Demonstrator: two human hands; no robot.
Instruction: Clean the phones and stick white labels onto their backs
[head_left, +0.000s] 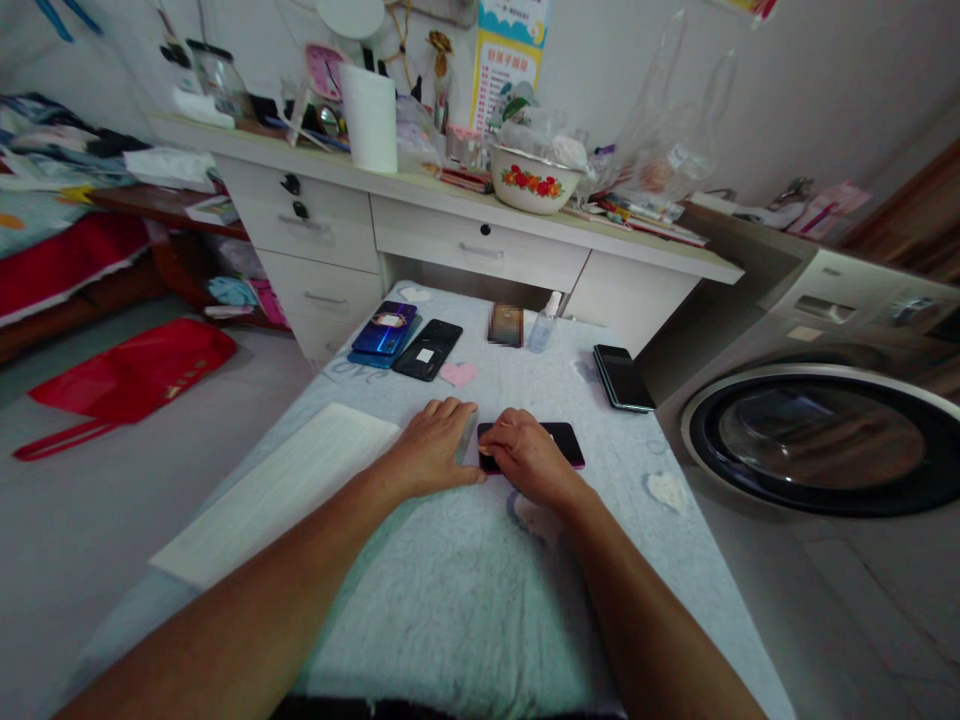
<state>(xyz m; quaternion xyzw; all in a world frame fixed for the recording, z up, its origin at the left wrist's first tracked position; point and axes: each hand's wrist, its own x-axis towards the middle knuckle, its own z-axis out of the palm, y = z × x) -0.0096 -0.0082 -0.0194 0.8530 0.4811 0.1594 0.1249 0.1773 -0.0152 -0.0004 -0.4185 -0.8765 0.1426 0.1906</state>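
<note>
A dark smartphone (568, 445) with a reddish edge lies flat on the light blue tablecloth (465, 600), partly covered by my right hand (525, 450). That hand's fingers are curled together over the phone's left part, and a small tan bit shows at their tips, too little to name. At the phone's left end rests my left hand (435, 450), thumb and fingers apart, the thumb tip close to the phone's edge. Whether the thumb touches it, I cannot tell. Left of this hand lies a long whitish sheet or cloth (285, 490).
Farther back are blue phones (386, 330), a black phone (427, 350), a small blurred brown item (506, 325) and a clear spray bottle (544, 322). Another dark phone (624, 380) lies at right. A white desk (480, 235) stands behind, a washing machine (817, 380) at right.
</note>
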